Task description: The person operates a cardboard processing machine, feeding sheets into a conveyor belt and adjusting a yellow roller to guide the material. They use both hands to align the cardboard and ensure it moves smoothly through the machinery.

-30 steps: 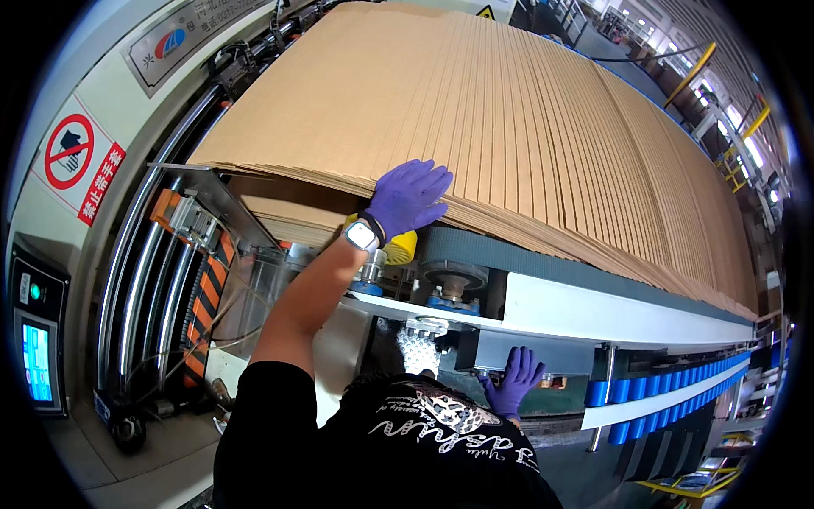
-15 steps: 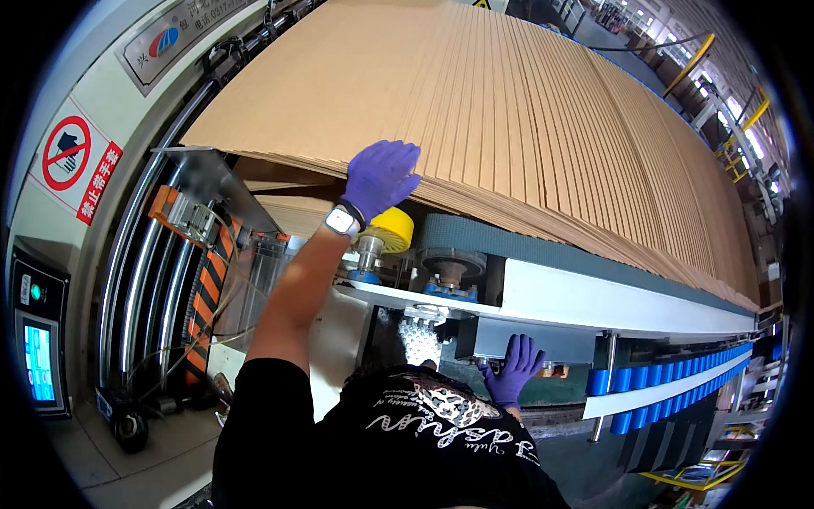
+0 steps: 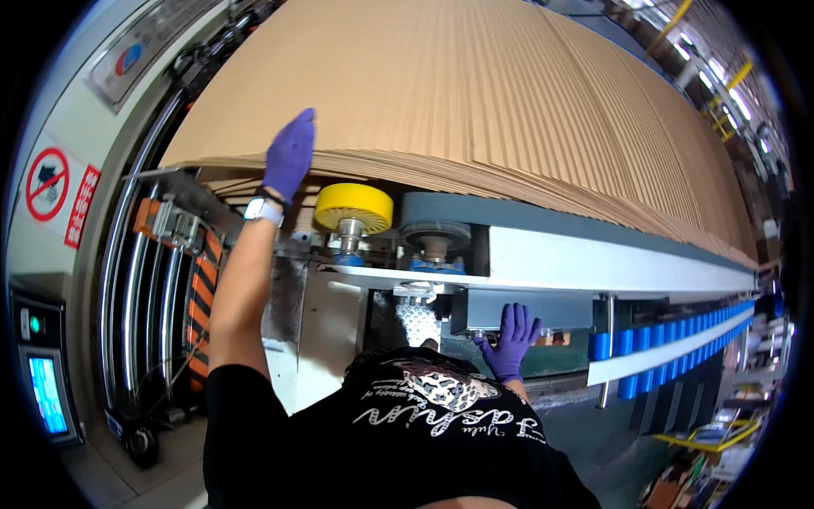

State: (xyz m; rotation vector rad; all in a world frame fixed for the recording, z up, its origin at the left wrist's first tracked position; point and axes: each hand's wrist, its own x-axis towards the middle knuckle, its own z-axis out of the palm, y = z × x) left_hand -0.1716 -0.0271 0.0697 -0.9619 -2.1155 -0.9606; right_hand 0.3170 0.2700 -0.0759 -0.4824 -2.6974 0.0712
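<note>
A broad spread of overlapping brown cardboard sheets [image 3: 398, 81] covers the feed table ahead of me. My left hand [image 3: 291, 154], in a purple glove, is at the near left edge of the sheets. Its fingers are stretched out and held close together, and nothing shows in its grasp; whether the palm touches the cardboard I cannot tell. My right hand [image 3: 511, 342], gloved the same way, has its fingers spread at the front of a grey metal box [image 3: 530, 310] under the table rail. It holds nothing.
A yellow wheel [image 3: 354, 208] and a dark grey belt [image 3: 449, 209] run under the sheets' near edge. Metal rollers [image 3: 136, 297] and a striped orange guard [image 3: 202, 314] stand at left, beside a lit screen [image 3: 47, 394]. Blue rollers [image 3: 644, 341] line the lower right.
My left hand has moved left along the cardboard's near edge, uncovering the yellow wheel. My right hand stays spread at the grey box. The view has shifted slightly.
</note>
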